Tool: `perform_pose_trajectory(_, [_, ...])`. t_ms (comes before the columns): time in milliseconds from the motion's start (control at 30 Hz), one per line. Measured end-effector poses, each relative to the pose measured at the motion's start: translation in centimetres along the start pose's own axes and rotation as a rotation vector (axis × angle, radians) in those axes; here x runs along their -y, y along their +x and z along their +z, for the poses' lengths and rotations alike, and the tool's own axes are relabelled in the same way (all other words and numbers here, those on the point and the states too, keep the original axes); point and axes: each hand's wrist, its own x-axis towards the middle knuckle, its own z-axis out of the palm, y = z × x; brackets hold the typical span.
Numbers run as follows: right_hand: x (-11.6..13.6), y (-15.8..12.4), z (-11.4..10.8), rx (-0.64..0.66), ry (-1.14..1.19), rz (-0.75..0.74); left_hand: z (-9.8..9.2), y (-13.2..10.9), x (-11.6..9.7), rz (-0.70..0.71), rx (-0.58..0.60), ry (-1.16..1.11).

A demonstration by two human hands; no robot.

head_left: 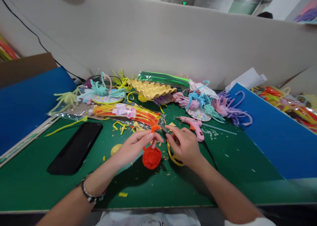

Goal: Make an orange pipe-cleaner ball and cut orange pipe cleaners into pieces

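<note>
Red ball (152, 158): just below my left hand (140, 143), over the green table (138, 193).
Black phone (75, 148): flat on my left.
Right hand (185, 145): my fingers curl beside a dark tip (164, 130); I cannot tell whether they grip it.
Orange stem (155, 128): pinched between my left thumb and fingers.
Pink glue gun (192, 123): lying just beyond my right hand.
Clear packet (146, 117): orange and yellow stems inside.
Yellow wavy tray (151, 89): farther back, before the white wall (158, 37).
</note>
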Motion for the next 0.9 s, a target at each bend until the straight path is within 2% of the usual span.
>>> perform_pose_trajectory(100, [-0.3, -0.2, 0.3, 0.033, 0.027, 0.036, -0.2, 0.1, 0.2, -0.029, -0.058, -0.152])
perform_pose_trajectory(200, [-0.3, -0.4, 0.6, 0.068, 0.089, 0.087, -0.1, 0.0, 0.0, -0.075, -0.102, -0.212])
perform_pose_trajectory(333, [0.2, -0.5, 0.7, 0.216, 0.379, 0.328, -0.1, -0.1, -0.1, -0.009, -0.122, -0.060])
perform_pose_trajectory(400, [0.7, -0.6, 0.7, 0.297, 0.534, 0.392, -0.1, -0.3, 0.2, 0.028, -0.111, 0.046])
perform_pose_trajectory(500, [1.5, -0.8, 0.9, 0.402, 0.625, 0.324, 0.0, -0.9, 1.2, -0.005, -0.155, 0.148])
perform_pose_trajectory(633, [2.2, -1.3, 1.5, 0.508, 0.598, 0.247, 0.3, -1.7, 1.9, -0.029, -0.192, 0.216])
perform_pose_trajectory(767, [2.1, -1.8, 2.2, 0.513, 0.512, 0.126, 0.5, -1.7, 0.4, 0.058, -0.149, 0.282])
perform_pose_trajectory(900, [1.9, -2.0, 2.4, 0.511, 0.402, 0.028, 0.5, -2.0, -1.4, 0.068, -0.245, 0.307])
